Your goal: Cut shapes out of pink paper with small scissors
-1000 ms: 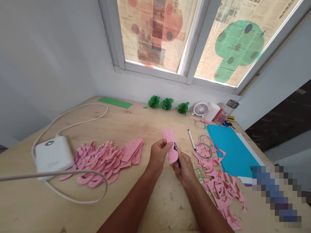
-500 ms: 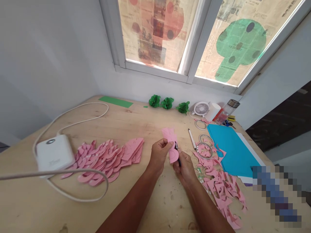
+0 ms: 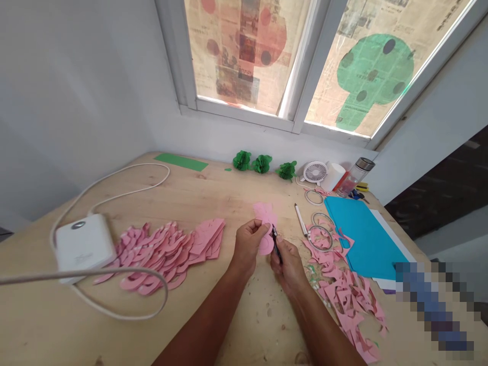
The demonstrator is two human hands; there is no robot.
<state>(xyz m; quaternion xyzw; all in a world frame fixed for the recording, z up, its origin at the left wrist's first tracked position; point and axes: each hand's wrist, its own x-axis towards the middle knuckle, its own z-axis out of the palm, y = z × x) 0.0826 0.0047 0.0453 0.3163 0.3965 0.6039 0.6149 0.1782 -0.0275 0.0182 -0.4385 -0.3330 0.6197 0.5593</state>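
A piece of pink paper (image 3: 266, 245) with a rounded lower edge is pinched between the thumb and fingers of my left hand (image 3: 248, 243). Dark-handled scissors (image 3: 277, 246) are gripped in my right hand (image 3: 288, 262), their blades at the paper's right side. Behind the fingers, more pink paper (image 3: 264, 209) reaches up from the same spot. Left of my hands lies a pile of cut pink paper shapes (image 3: 163, 256). Pink paper scraps (image 3: 345, 292) are heaped to the right of my right forearm.
A white power bank (image 3: 84, 244) with a looping cable is at left. Three green paper balls (image 3: 262, 163) line the wall. A white pen (image 3: 301, 218), a small fan (image 3: 315, 173), a glass bottle (image 3: 354, 178) and blue sheets (image 3: 368, 236) are at right.
The rounded pink piece has shifted left and turned between my fingers. The scissors now show more plainly beside it, and my right hand has moved slightly.
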